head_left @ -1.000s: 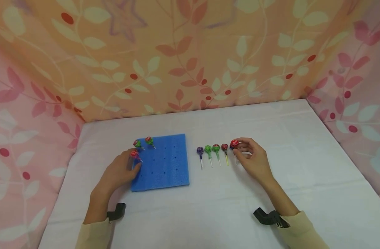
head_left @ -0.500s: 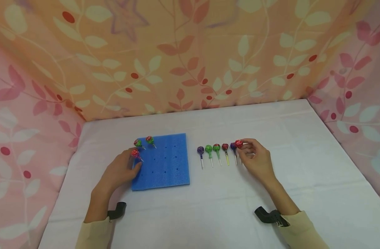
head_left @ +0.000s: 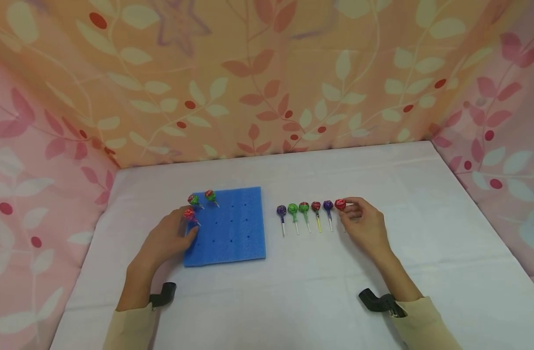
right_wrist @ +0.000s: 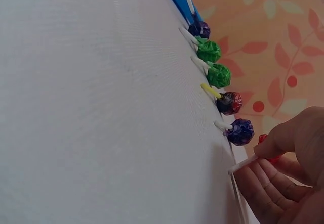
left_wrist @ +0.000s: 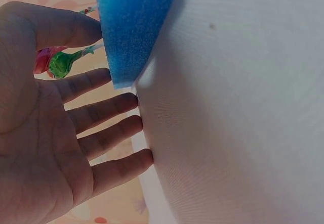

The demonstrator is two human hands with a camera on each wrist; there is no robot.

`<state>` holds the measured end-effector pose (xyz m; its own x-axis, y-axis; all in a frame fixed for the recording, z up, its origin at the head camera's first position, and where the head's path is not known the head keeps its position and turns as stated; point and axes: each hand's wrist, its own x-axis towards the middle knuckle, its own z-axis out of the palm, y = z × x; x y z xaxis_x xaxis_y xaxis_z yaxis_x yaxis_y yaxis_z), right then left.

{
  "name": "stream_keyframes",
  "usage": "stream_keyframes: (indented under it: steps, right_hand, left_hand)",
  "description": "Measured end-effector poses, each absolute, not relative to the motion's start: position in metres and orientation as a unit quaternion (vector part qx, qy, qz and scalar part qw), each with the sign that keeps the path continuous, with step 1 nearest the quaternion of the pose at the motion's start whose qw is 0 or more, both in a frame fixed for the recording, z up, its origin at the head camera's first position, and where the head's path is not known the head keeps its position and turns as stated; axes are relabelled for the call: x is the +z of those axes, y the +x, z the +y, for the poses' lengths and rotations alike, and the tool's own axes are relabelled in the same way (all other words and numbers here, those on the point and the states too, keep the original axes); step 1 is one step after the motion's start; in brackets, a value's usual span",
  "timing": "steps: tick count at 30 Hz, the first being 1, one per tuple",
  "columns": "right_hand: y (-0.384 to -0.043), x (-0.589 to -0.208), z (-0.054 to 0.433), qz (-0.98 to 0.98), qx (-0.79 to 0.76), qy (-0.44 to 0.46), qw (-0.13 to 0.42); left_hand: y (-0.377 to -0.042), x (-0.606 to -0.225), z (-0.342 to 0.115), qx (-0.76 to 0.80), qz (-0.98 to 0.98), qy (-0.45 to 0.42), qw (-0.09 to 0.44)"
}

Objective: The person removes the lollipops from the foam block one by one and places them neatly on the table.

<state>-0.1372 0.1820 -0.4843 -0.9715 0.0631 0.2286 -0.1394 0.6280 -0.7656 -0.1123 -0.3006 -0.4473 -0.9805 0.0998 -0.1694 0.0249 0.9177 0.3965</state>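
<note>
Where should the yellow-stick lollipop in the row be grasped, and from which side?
Probably from above, pinching the round wrapped head: the yellow-stick lollipop lies with its stick pointing to the near side, and a green-and-red lollipop and a purple lollipop lie close on either side, leaving little room sideways.

Dull, even light fills the head view, greying the white cloth tabletop [head_left: 311, 301]; faint shadows lie beside the bare left hand [head_left: 168, 238] and bare right hand [head_left: 366, 226]. Print on the round, shiny-wrapped lollipops [head_left: 304, 208] looks soft. The left wrist view is dimmer, its palm shaded, with a blurry-edged shadow beside the flat blue foam board [left_wrist: 134, 27] at top centre. In the right wrist view, diffuse shadow darkens the lower centre.
</note>
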Motion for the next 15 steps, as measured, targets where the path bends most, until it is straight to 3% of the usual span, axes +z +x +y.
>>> stream_keyframes:
  steps: [15]
  right_hand:
    - [-0.1394,-0.4864,0.1843,-0.914,0.396,-0.006,0.087]
  left_hand:
    - [-0.1137,-0.4453,-0.2993,0.203,0.974,0.038,0.093]
